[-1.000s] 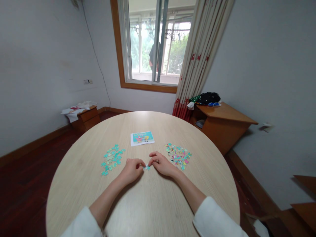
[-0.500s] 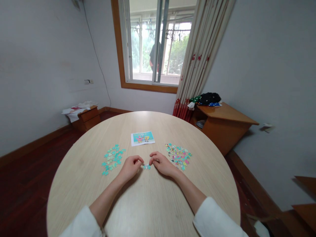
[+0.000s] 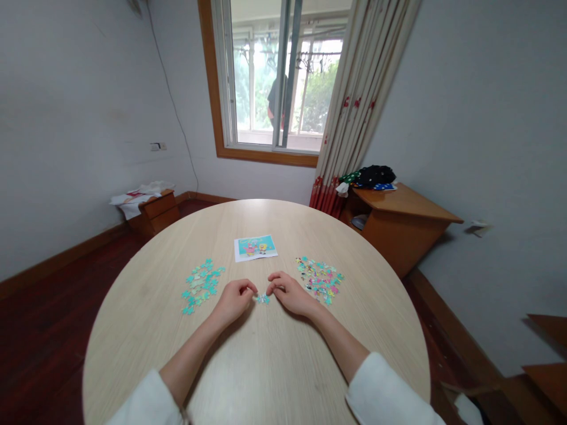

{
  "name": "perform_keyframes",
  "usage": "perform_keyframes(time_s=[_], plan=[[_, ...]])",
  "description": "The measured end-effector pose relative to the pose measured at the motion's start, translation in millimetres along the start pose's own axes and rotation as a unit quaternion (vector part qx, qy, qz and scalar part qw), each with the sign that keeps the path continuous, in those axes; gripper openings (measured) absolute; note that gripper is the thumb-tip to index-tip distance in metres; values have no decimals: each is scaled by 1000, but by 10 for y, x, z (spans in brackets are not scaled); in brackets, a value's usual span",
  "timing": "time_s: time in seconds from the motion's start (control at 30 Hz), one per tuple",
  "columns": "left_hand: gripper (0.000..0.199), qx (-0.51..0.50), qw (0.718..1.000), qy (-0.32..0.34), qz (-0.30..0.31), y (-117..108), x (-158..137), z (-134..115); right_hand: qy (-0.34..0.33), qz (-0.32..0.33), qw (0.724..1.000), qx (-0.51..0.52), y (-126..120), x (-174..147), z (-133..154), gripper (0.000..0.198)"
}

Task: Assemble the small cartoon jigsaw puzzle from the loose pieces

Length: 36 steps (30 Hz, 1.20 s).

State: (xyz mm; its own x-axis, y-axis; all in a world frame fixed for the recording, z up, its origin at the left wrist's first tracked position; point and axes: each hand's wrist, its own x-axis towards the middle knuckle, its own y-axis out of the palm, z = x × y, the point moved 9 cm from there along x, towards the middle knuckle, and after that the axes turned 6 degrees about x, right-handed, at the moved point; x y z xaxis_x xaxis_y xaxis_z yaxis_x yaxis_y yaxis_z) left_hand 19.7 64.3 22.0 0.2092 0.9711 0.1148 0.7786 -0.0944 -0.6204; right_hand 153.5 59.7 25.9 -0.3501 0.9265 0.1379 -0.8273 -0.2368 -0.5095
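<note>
A few joined jigsaw puzzle pieces (image 3: pixel 263 299), teal and white, lie on the table between my two hands. My left hand (image 3: pixel 237 298) is closed, its thumb and forefinger pinching at the left edge of the pieces. From the other side my right hand (image 3: pixel 290 292) reaches in with bent fingers, the tips closed at the right edge of the same pieces. My fingers partly cover the pieces. Beyond my hands a picture card (image 3: pixel 256 248) shows a pink and a yellow cartoon figure on teal.
Loose teal pieces (image 3: pixel 201 284) are spread left of my left hand. A multicoloured heap of pieces (image 3: pixel 321 280) lies close to my right forearm. Everything rests on a round wooden table (image 3: pixel 261 366). Behind it stand a desk (image 3: pixel 407 203) with cloths and a small cabinet (image 3: pixel 158 211).
</note>
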Motion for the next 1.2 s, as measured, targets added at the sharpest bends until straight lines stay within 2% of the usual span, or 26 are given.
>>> perform_keyframes(time_s=[0.13,0.23,0.33,0.47,0.57,0.67,0.8,0.9,1.03,1.2], plan=[[26,1,1000,2,6,15,1,-1,-24,-22,999,-5,-29,6,7,30],[25,-4,1000,-2,10,18,-2,-6,-59,-77,995,-23,-120,11,21,31],[24,-9,1000,-7,14,25,-5,-5,-64,-128,987,-74,-252,16,0,30],[24,-15,1000,-12,10,27,-3,17,-18,-200,960,-193,-569,-12,-71,32],[23,-19,1000,-7,7,28,-3,15,62,-238,922,-298,-833,-72,-204,36],[23,-22,1000,-3,5,22,-5,-4,133,-235,884,-383,-985,-125,-364,36],[22,-25,1000,-2,7,13,-4,-25,195,-186,872,-409,-1007,-143,-584,36],[21,-25,1000,-3,9,12,1,-25,190,-176,874,-411,-1009,-137,-598,34],[20,-27,1000,-7,12,15,1,-18,162,-201,873,-414,-1069,-143,-481,29],[18,-31,999,-6,7,6,-5,-22,164,-219,866,-419,-1119,-154,-432,28]])
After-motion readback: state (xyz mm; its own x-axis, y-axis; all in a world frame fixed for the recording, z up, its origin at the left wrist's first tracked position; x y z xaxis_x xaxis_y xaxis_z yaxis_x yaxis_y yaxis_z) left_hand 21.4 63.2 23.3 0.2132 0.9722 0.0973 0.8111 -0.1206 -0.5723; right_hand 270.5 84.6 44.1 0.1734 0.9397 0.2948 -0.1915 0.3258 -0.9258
